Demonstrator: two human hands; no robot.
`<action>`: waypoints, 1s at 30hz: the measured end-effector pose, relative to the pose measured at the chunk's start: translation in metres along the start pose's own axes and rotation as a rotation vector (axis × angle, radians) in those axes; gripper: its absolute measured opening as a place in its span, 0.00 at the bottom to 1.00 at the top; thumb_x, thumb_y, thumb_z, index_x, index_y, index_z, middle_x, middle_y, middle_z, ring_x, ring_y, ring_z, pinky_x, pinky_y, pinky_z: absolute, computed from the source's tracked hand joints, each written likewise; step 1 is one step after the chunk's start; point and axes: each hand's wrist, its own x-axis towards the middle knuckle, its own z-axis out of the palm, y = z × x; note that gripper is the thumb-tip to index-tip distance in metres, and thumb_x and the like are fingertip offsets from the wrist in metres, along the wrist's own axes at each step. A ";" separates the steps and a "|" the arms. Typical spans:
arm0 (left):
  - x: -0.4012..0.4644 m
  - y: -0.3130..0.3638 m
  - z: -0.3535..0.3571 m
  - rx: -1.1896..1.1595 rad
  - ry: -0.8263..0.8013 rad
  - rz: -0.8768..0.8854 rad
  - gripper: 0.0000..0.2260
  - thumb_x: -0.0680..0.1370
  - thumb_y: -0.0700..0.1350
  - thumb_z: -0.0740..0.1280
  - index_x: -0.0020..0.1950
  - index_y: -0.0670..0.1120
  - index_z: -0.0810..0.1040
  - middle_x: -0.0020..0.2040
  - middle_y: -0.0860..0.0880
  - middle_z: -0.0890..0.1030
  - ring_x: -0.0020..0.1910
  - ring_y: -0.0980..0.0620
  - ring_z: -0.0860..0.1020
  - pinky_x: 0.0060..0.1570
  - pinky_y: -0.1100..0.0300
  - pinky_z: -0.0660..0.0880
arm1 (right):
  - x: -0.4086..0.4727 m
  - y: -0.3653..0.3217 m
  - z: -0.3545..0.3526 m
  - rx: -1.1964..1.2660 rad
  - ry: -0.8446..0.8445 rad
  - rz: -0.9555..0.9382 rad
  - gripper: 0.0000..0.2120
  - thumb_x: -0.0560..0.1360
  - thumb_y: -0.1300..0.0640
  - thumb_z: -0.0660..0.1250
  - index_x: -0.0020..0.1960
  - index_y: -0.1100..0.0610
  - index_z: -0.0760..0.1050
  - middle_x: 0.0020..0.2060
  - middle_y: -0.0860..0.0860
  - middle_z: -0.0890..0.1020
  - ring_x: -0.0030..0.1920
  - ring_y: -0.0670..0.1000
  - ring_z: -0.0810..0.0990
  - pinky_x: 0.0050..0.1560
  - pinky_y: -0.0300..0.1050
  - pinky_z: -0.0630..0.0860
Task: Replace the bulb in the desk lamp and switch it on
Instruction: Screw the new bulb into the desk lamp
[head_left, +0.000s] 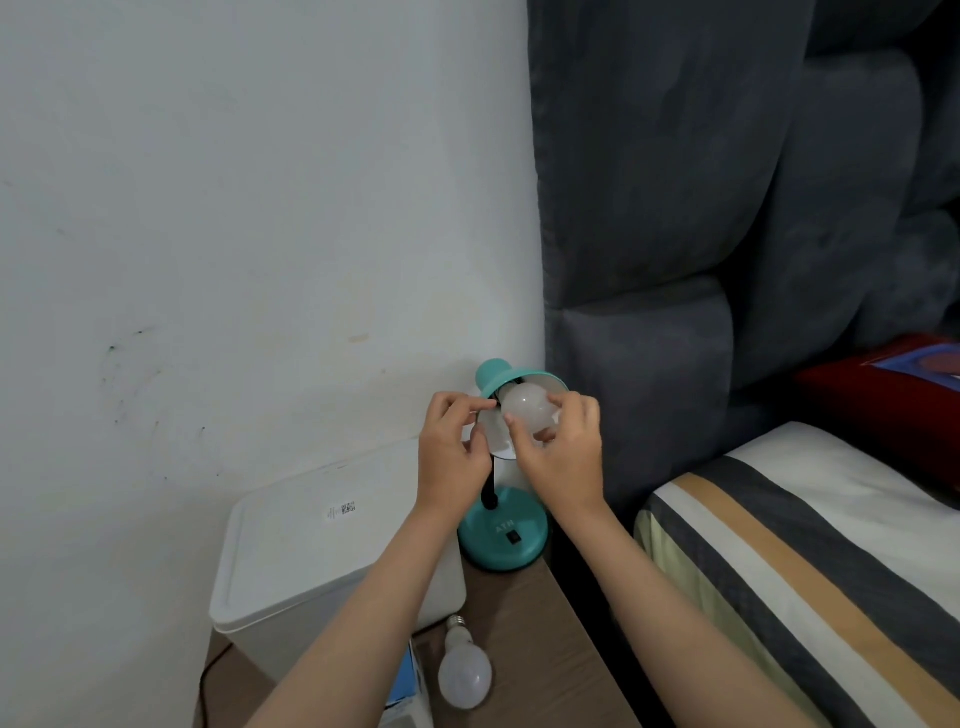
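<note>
A teal metal desk lamp (503, 535) with a round base and a black flexible neck stands at the far right corner of the brown wooden surface (545, 649), its shade (506, 375) tilted so the white inside faces the camera. The right hand (563, 449) has its grip closed around a frosted white globe bulb (527, 410), thumb on the near side and fingertips curled over the far side, and the bulb sits in the mouth of the shade at the socket; whether its base is seated in the socket cannot be told. The left hand (451, 449) pinches the left rim of the shade between thumb and fingers, its grip closed on the shade's edge. A black rocker switch (513, 538) shows on the front of the lamp base, just under raised lettering. A second frosted white bulb (464, 670) with a silver screw base lies on its side near the front edge of the surface, screw end pointing toward the lamp, well apart from both hands. Just left of it a blue and white cardboard box (408, 686) is partly hidden by the left forearm. A white plastic lidded bin (311, 545) fills the left side of the surface, touching the wall. A bed with a striped cover (810, 561) lies beside the right edge
</note>
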 end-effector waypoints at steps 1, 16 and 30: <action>0.000 0.000 0.000 -0.002 -0.003 -0.002 0.14 0.73 0.29 0.63 0.51 0.45 0.79 0.49 0.49 0.72 0.50 0.57 0.76 0.34 0.71 0.74 | -0.001 0.000 0.001 0.008 -0.014 -0.032 0.21 0.70 0.52 0.73 0.58 0.60 0.72 0.53 0.56 0.72 0.41 0.45 0.75 0.37 0.40 0.80; 0.001 -0.001 0.000 0.020 0.006 0.007 0.14 0.72 0.29 0.63 0.51 0.45 0.79 0.49 0.51 0.71 0.50 0.55 0.76 0.41 0.66 0.78 | -0.015 0.007 0.005 0.019 -0.064 -0.113 0.25 0.69 0.60 0.73 0.64 0.56 0.71 0.60 0.58 0.69 0.52 0.49 0.76 0.49 0.33 0.76; 0.001 -0.002 0.000 0.024 0.002 0.023 0.15 0.73 0.29 0.63 0.51 0.46 0.78 0.49 0.59 0.69 0.51 0.57 0.75 0.40 0.67 0.77 | -0.016 0.013 0.008 0.042 -0.051 -0.128 0.24 0.69 0.64 0.72 0.63 0.56 0.72 0.54 0.55 0.71 0.43 0.48 0.78 0.44 0.28 0.76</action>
